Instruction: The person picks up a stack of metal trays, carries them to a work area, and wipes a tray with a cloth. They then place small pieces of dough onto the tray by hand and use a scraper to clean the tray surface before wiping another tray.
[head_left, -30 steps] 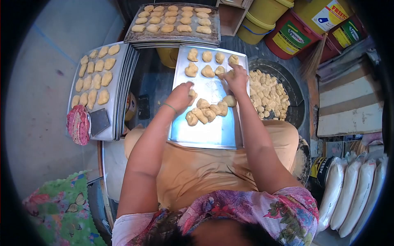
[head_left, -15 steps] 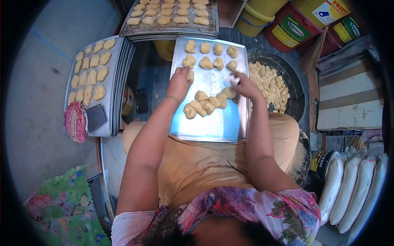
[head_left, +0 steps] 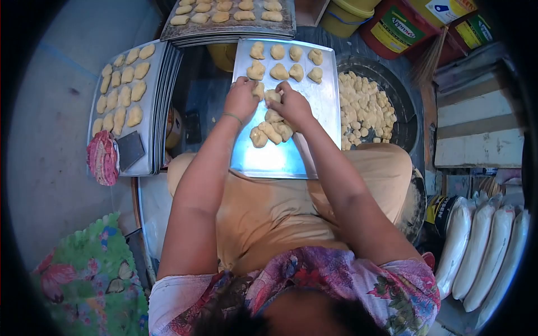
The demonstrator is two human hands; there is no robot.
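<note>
A metal baking tray (head_left: 326,106) rests across my lap. Two rows of dough pieces (head_left: 279,71) lie at its far end. My left hand (head_left: 242,101), by the tray's left edge, has its fingers closed on a dough piece (head_left: 258,91) at the start of a third row. Just right of it, my right hand (head_left: 293,106) grips another dough piece (head_left: 273,97) with its fingertips. Below the hands sits a loose cluster of dough pieces (head_left: 270,132), partly hidden by my right hand.
Right of the tray stands a wide dark basin (head_left: 408,120) filled with many small dough lumps (head_left: 364,106). Stacked trays with shaped dough stand at left (head_left: 159,112) and at the back (head_left: 224,35). Buckets (head_left: 392,31), a broom (head_left: 434,59) and filled plastic bags (head_left: 476,252) line the right side.
My right hand has moved left across the tray, beside my left hand, and now holds a dough piece. Fewer pieces show in the cluster. The view has shifted slightly.
</note>
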